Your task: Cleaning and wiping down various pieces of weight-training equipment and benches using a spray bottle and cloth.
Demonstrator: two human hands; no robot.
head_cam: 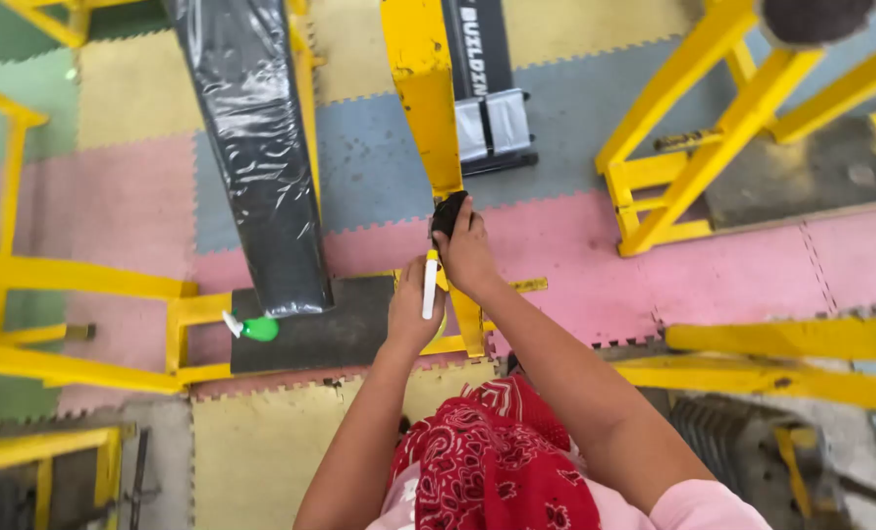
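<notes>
My right hand (469, 257) presses a small black pad (448, 212) against the lower end of a slanted yellow metal bar (426, 98) of a gym machine. Just below and to the left, my left hand (413, 316) holds a white tube-shaped tool with a yellow tip (430, 285), pointing up beside the bar. Both arms reach down from above a red patterned cloth (492, 456) at my waist.
A black padded bench wrapped in plastic (256, 147) slants down on the left. A green and white spray bottle (253, 327) lies on a dark mat (340, 329). Yellow machine frames (693, 167) stand all around on coloured foam floor tiles (575, 265).
</notes>
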